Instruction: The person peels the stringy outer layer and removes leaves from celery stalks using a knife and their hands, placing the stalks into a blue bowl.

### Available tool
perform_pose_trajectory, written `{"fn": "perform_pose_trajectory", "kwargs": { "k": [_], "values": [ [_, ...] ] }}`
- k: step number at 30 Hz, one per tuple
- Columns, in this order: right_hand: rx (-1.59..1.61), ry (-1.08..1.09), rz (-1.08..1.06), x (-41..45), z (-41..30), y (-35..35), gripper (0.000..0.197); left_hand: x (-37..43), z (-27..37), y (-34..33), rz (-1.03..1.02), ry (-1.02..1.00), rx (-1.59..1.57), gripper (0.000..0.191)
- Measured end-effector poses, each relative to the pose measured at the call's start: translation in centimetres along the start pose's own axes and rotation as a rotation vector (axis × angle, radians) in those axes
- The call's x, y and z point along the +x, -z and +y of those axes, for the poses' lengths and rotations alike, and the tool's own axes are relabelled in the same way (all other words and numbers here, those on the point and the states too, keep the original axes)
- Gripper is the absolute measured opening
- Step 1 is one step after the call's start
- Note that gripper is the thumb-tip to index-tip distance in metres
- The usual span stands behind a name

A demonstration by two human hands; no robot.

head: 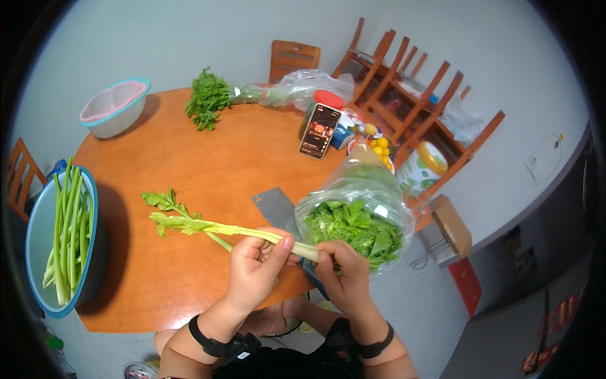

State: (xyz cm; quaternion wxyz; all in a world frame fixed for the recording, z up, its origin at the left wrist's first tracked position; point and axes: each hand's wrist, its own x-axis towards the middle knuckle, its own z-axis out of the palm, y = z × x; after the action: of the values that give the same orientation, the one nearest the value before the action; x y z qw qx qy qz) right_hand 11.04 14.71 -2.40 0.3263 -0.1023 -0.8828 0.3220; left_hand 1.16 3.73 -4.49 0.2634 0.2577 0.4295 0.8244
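A pale celery stalk (246, 231) with yellow-green leaves is stretched between my two hands above the table's near edge. My left hand (258, 265) grips it around the middle, thumb on top. The fingers of my right hand (343, 270) pinch its thick lower end. Beneath it, another leafy celery stalk (165, 201) lies on the wooden table (189, 275). A cleaver (278, 211) rests flat beyond my hands, its handle hidden. Close to my right hand, an open clear plastic bag (407, 208) holds leafy greens (355, 227). Several bare celery stalks (71, 227) fill a blue basin (93, 232) at the left.
A nested colander and basin (113, 111) stand at the far left. Bagged leafy herbs (208, 99) lie at the back. A phone (320, 131) leans on a red-lidded jar (328, 98), near yellow fruit (380, 147) and a gold-lidded can (421, 168). Stacked wooden chairs (402, 90) stand behind.
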Motion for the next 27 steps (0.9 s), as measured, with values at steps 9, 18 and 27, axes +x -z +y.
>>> {"fn": "perform_pose_trajectory", "kwargs": {
  "k": [9, 18, 27],
  "values": [
    [0.626, -0.346, -0.049, -0.7, 0.3, -0.1, 0.013, 0.0, -0.4, 0.0, -0.045, -0.038, -0.044, 0.014],
    [0.729, -0.327, -0.107, -0.4, 0.3, 0.7, 0.015, 0.3, -0.8, 0.2, -0.054, 0.032, -0.134, 0.017],
    [0.420, -0.230, -0.176, -0.1, 0.3, 1.4, 0.015, -0.3, -0.5, -0.1, -0.029, -0.136, 0.039, 0.014]
  ]
}}
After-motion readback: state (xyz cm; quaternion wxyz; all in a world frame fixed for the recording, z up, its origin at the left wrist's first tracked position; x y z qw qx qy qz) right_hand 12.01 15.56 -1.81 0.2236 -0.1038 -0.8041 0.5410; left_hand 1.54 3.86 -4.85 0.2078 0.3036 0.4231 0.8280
